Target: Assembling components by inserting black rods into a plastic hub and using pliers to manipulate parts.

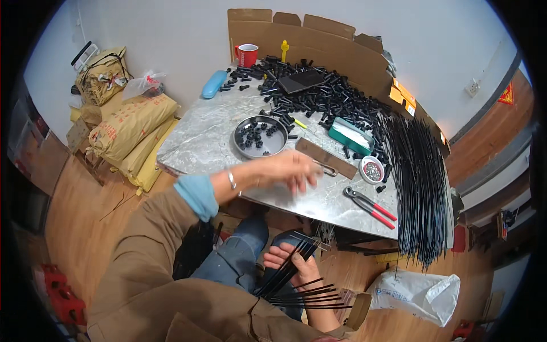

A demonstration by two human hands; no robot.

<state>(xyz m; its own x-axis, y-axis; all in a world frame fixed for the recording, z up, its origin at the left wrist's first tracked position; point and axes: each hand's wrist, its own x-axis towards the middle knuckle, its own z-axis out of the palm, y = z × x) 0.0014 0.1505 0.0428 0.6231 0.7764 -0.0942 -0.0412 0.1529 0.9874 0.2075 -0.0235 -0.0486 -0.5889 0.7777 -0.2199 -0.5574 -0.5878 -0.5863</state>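
My left hand reaches over the table's near edge, its fingers drooping and smeared by motion; whether they hold anything cannot be made out. Beside its fingertips lies a brown flat bar with a small metal piece at its near edge. Behind that hand stands a round steel pan with several small black parts inside. Low over my lap, my right hand, palm up, is closed around a bundle of thin black rods. Their upper ends look bright and metallic; the lower ends fan out to the right.
Red-handled pincers and a small bowl of metal bits lie at the right. Behind are a green box, heaped black bolt-like parts, a red mug and cardboard. Long black rods overhang the right edge.
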